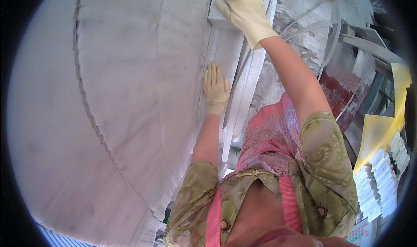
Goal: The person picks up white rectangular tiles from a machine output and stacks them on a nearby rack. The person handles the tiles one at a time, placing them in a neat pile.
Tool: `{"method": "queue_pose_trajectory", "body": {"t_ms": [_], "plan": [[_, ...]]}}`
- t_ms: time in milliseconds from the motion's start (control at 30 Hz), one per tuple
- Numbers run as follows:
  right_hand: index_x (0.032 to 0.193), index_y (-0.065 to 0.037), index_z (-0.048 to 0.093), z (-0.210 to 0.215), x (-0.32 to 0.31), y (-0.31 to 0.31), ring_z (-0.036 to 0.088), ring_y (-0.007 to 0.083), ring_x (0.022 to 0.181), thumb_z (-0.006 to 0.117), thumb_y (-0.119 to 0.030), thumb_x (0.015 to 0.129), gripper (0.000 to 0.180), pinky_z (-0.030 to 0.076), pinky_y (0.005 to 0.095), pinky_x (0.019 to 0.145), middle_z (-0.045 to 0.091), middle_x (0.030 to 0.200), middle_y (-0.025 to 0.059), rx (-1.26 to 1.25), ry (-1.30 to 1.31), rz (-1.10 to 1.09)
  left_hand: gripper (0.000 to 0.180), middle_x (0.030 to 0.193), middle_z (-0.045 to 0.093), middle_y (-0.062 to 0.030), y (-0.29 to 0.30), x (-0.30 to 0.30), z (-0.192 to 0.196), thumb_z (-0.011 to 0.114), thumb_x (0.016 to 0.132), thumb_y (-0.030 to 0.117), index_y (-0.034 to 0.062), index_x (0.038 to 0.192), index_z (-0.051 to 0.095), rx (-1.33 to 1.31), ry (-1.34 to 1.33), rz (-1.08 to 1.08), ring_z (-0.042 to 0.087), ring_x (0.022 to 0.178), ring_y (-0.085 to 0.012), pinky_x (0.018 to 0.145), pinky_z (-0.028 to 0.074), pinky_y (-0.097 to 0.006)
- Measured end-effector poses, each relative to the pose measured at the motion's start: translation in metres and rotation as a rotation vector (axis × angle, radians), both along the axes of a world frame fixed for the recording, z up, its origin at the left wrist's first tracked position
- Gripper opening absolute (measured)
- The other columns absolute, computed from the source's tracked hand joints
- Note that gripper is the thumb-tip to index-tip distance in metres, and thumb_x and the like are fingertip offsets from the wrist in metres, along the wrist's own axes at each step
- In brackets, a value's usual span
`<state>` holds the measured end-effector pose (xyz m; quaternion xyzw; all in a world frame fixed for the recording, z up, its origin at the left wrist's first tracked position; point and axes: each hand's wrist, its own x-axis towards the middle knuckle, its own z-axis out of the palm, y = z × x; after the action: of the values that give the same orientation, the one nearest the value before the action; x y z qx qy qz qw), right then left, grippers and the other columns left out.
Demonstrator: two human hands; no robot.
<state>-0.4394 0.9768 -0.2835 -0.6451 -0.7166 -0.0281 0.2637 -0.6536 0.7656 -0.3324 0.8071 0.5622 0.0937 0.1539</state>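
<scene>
Both of my hands wear cream rubber gloves. My left hand (216,88) lies flat, its fingers stretched out, on a narrow white ledge (223,47) beside a large whitish mass (126,82). Farther off, at the top edge of the picture, my right hand (245,12) is spread on a white block-like piece (219,14); its fingertips run close to the frame's edge. Neither hand grips anything that I can see. The mass looks like stacked sheets, with a ragged dark seam; its material I cannot make out.
Pale straps or hoses (312,26) loop across a worn, stained surface (299,12) on the right. Beyond are a reddish-brown panel (339,90), a yellow sheet (375,134) and ragged-edged white stacks (375,182). At lower right sits a panel with small lights (362,235).
</scene>
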Motion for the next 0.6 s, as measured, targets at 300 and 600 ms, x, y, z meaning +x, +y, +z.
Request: {"method": "queue_pose_trajectory", "body": {"t_ms": [300, 600], "plan": [[0.136, -0.005, 0.059, 0.066, 0.113, -0.167, 0.045, 0.0360, 0.138, 0.055, -0.024, 0.099, 0.042, 0.034, 0.0435, 0.116, 0.055, 0.144, 0.0177, 0.052, 0.414, -0.133, 0.056, 0.149, 0.048, -0.0250, 0.001, -0.006, -0.019, 0.050, 0.095, 0.024, -0.0060, 0.142, 0.049, 0.067, 0.047, -0.014, 0.041, 0.141, -0.0400, 0.120, 0.028, -0.051], [0.096, -0.004, 0.072, 0.112, 0.045, -0.753, 0.067, 0.0399, 0.086, 0.058, -0.026, 0.097, 0.026, 0.053, 0.0436, 0.076, 0.071, 0.092, 0.0200, -0.254, 0.617, -1.012, 0.058, 0.161, 0.032, -0.0171, 0.006, -0.013, 0.033, 0.048, 0.102, 0.029, 0.0031, 0.153, 0.038, -0.495, -0.398, 0.097, 0.034, 0.146, -0.0312, 0.119, 0.031, -0.044]]}}
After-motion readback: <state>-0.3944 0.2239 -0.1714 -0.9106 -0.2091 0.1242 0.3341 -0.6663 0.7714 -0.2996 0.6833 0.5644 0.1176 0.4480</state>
